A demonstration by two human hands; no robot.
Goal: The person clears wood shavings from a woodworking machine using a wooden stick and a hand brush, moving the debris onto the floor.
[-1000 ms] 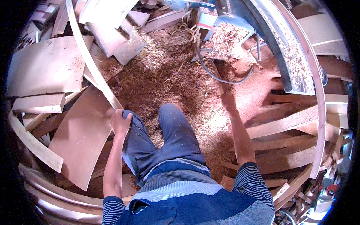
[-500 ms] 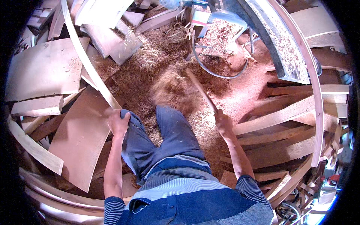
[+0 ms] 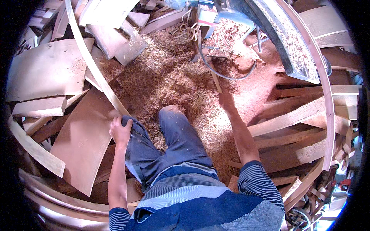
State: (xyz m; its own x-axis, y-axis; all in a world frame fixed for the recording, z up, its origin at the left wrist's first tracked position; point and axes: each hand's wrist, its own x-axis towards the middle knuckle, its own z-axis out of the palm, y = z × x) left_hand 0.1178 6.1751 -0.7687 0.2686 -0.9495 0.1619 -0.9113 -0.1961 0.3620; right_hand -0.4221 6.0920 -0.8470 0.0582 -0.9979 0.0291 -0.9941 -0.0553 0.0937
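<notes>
My right hand (image 3: pixel 226 102) is closed round the near end of a wooden stick (image 3: pixel 216 80). The stick slants away and to the left, passing by a thin curved dark hoop (image 3: pixel 227 78); I cannot make out its far end. Under and around it lies a heap of wood shavings (image 3: pixel 169 82). My left hand (image 3: pixel 121 131) rests on my left knee, thumb apart from the bent fingers, holding nothing. Just beyond that hand ends a long pale wood strip (image 3: pixel 98 75), which comes down from the far left.
A machine with a dark curved part (image 3: pixel 277 42) stands at the far right, dusted with chips. Stacked curved boards (image 3: pixel 285 117) lie to my right. Wide wood panels (image 3: pixel 48 67) and a leaning brown board (image 3: pixel 83 142) fill the left. Reddish sawdust (image 3: pixel 258 92) covers ground on the right.
My right hand has moved away from me, and the stick now reaches farther toward the machine. Shavings that were blurred in motion before my knees now lie still. My left hand stays at the knee.
</notes>
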